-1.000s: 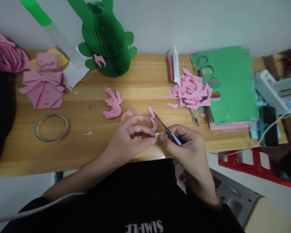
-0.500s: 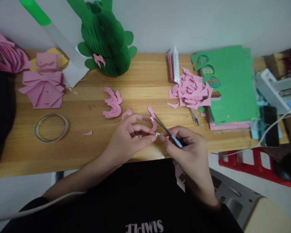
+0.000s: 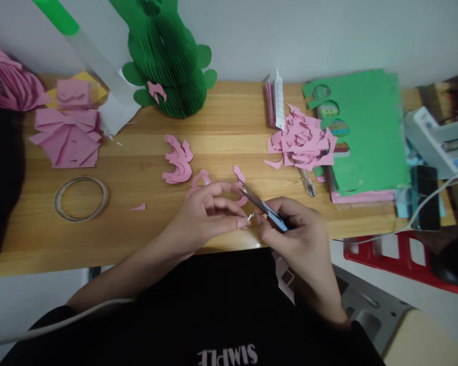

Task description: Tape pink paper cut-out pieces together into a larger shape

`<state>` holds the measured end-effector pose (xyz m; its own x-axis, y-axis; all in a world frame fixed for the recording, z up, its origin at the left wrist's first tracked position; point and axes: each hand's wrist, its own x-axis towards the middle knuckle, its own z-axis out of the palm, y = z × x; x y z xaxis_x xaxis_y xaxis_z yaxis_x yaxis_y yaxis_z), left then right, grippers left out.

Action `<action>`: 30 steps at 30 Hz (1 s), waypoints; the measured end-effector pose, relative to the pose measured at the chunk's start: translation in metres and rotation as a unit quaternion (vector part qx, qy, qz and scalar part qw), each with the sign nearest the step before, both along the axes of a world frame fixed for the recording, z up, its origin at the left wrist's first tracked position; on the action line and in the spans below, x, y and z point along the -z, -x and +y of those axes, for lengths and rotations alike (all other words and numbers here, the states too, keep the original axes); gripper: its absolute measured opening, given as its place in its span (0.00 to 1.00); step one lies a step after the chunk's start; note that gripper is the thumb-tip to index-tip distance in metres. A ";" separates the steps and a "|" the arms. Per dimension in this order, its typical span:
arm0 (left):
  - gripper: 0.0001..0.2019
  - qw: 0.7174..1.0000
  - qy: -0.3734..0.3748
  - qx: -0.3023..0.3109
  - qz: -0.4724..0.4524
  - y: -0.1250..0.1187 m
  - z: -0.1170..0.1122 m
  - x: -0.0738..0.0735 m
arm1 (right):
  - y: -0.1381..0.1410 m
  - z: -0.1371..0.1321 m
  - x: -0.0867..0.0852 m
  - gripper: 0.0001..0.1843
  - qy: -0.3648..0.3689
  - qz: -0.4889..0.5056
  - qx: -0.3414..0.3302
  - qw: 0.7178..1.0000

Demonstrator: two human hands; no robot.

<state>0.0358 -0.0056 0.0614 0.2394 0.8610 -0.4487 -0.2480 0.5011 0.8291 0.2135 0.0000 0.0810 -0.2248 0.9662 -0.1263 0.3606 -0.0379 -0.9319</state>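
My left hand (image 3: 208,216) is closed in a pinch on a curved pink paper piece (image 3: 241,194) and a tiny white bit at its fingertips, above the near edge of the wooden table (image 3: 145,239). My right hand (image 3: 295,231) is wrapped round blue-handled scissors (image 3: 265,207), whose blades point up-left at the pink piece. The fingertips of both hands meet at the white bit. A small stack of curved pink cutouts (image 3: 178,160) lies just beyond my left hand.
A green honeycomb paper cactus (image 3: 168,56) stands at the back. Pink scraps (image 3: 299,140) are heaped by a glue tube (image 3: 278,99) and green card sheets (image 3: 361,127). A tape ring (image 3: 81,199) and folded pink paper (image 3: 66,137) lie at the left. A phone (image 3: 423,195) is at the right.
The scissor blades have drawn back towards my hands and lie lower over the pink piece. Both hands stay in place, pinched together.
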 end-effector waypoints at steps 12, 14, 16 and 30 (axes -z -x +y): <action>0.16 0.999 -0.025 0.025 0.001 0.005 -0.003 0.007 | 0.000 0.000 0.002 0.04 0.015 -0.043 -0.020 0.999; 0.15 0.999 -0.017 0.027 0.003 0.005 -0.003 0.008 | 0.001 0.000 0.003 0.04 0.021 -0.050 -0.022 0.998; 0.14 0.999 -0.012 0.030 0.004 0.005 -0.003 0.007 | 0.001 0.000 0.005 0.04 0.030 -0.052 -0.029 0.998; 0.10 0.887 -0.310 0.093 0.330 0.030 -0.031 0.024 | 0.000 0.033 0.038 0.10 0.108 -0.095 -0.112 0.983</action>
<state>0.0054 -0.0364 0.0372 0.2650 0.9642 0.0020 0.4322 -0.1206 0.8937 0.2136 0.0325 0.0434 -0.3823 0.8405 -0.3839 0.5488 -0.1278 -0.8262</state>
